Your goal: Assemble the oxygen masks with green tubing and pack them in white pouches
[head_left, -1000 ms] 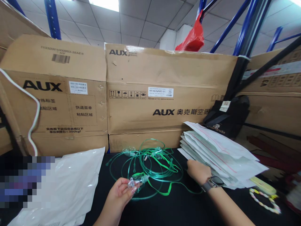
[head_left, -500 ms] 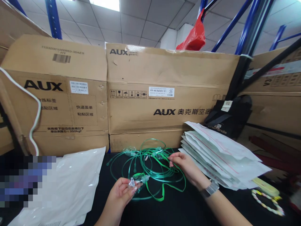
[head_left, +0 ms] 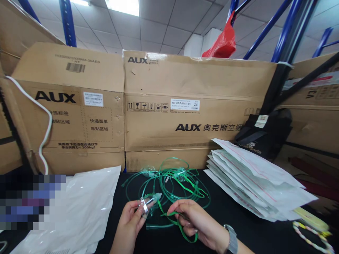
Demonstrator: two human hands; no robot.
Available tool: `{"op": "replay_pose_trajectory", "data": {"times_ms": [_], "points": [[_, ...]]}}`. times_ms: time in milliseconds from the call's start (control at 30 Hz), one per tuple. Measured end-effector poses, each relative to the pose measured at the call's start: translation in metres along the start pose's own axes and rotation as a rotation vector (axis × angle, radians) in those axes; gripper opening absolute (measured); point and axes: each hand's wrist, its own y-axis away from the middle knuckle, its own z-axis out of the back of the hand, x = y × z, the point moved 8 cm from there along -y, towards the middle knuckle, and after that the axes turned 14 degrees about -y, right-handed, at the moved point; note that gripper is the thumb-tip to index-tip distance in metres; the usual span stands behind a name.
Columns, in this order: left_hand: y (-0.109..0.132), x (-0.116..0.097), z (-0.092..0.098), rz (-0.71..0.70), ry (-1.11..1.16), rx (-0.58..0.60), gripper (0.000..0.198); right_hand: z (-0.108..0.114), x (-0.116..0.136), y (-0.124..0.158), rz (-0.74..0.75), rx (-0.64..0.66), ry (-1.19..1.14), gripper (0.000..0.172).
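My left hand [head_left: 132, 218] is closed on the edge of a clear oxygen mask [head_left: 150, 201] with a metal nose strip. A green elastic strap [head_left: 162, 208] runs from this mask to my right hand [head_left: 193, 220], whose fingers are closed around it. Part of the strap hangs in a loop below the right hand. Just beyond both hands, coiled green tubing [head_left: 169, 195] lies on the black table. Two further clear masks lie among the coils, one on the left [head_left: 148, 171] and one on the right [head_left: 181, 173].
White plastic bags [head_left: 79, 204] lie at the left. A stack of white packets [head_left: 254, 180] stands at the right, beside a beaded bracelet [head_left: 312, 236] and a yellow case [head_left: 312, 218]. Large cardboard boxes [head_left: 169, 137] close off the back, with a black bag [head_left: 267, 134] at the right.
My right hand has come from the coil's right side toward the left hand and now grips the strap close to the mask. The left hand still holds the mask, turned slightly.
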Motion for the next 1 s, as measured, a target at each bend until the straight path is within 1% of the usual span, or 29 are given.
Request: {"op": "replay_pose_trajectory", "data": {"times_ms": [100,200,300,367,467,567,667,733,800,900,1000], "points": [[0.004,-0.006,0.000,-0.073,-0.045,-0.040,0.036,-0.003,0.000,0.002,0.002,-0.013,0.027,0.020],[0.012,-0.010,-0.005,-0.163,-0.104,-0.040,0.034,-0.005,-0.001,0.001,-0.011,0.028,0.040,0.020],[0.022,-0.017,-0.011,-0.315,-0.161,-0.021,0.027,-0.005,-0.006,-0.001,-0.068,0.081,0.023,0.023],[0.029,-0.022,-0.016,-0.424,-0.197,0.008,0.021,-0.006,-0.009,0.000,-0.097,0.116,-0.007,0.022],[0.037,-0.028,-0.022,-0.525,-0.225,0.054,0.015,-0.009,-0.010,0.001,-0.100,0.146,-0.039,0.017],[0.042,-0.031,-0.026,-0.558,-0.234,0.087,0.012,-0.014,-0.009,0.002,-0.074,0.178,-0.095,0.005],[0.044,-0.033,-0.029,-0.569,-0.229,0.117,0.011,-0.020,-0.007,0.001,-0.050,0.251,-0.160,0.019],[0.045,-0.032,-0.032,-0.569,-0.216,0.144,0.012,-0.021,-0.008,0.001,-0.053,0.284,-0.186,0.023],[0.046,-0.031,-0.034,-0.565,-0.186,0.178,0.012,-0.022,-0.009,0.001,-0.060,0.313,-0.219,0.022],[0.045,-0.029,-0.035,-0.566,-0.162,0.195,0.011,-0.022,-0.006,0.001,-0.038,0.344,-0.277,0.014],[0.043,-0.027,-0.033,-0.550,-0.201,0.175,0.014,-0.019,0.002,0.000,0.030,0.342,-0.322,0.019]]}}
